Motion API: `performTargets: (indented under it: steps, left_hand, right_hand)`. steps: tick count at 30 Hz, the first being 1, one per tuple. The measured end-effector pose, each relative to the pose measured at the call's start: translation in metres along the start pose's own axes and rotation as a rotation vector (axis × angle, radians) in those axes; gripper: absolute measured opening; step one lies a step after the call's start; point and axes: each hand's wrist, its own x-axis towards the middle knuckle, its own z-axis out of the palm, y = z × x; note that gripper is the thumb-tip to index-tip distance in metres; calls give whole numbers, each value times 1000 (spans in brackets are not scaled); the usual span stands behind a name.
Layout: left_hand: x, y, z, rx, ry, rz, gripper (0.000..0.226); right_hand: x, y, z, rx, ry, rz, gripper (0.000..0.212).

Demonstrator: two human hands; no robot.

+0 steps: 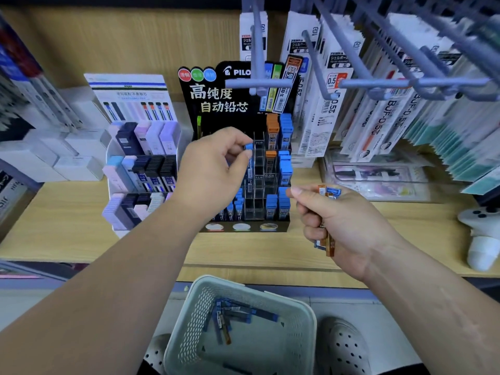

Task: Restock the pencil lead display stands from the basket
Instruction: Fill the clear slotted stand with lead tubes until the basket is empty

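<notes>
Head view: the left hand [213, 169] pinches one blue-capped lead case [249, 146] by its top between thumb and fingertips, over a clear slot in the upper left part of the black display stand [211, 98]. The stand sits mid-shelf, its base near the front edge of the shelf [67, 220].

To seat the case well, I would keep it upright, line it up with a slot holding matching blue caps, and let go only once it has dropped fully in.

The right hand [343, 226], near the stand's lower right corner, is curled round a spare bundle of cases [328, 192], at least one orange and one blue.

There are two stands, the second being the white stand [113, 147] just beside the black one on its left. One basket [305, 309] sits below the shelf's front edge. It holds several loose cases [232, 315], which overlap too much to count.
</notes>
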Motion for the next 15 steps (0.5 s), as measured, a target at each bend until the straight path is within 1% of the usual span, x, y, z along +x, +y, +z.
performTargets:
  steps: [5,9,15]
  left_hand:
    - [0,-6,2,149,-25,65,12]
    - [0,-12,5,289,-18,153,11]
    - [-2,-12,10,353,11,128,13]
  right_hand:
    - [-2,0,-3,-8,-4,-12,20]
    - [-2,-1,-5,7,-11,-6,27]
    - [-2,1,-2,10,-79,17,17]
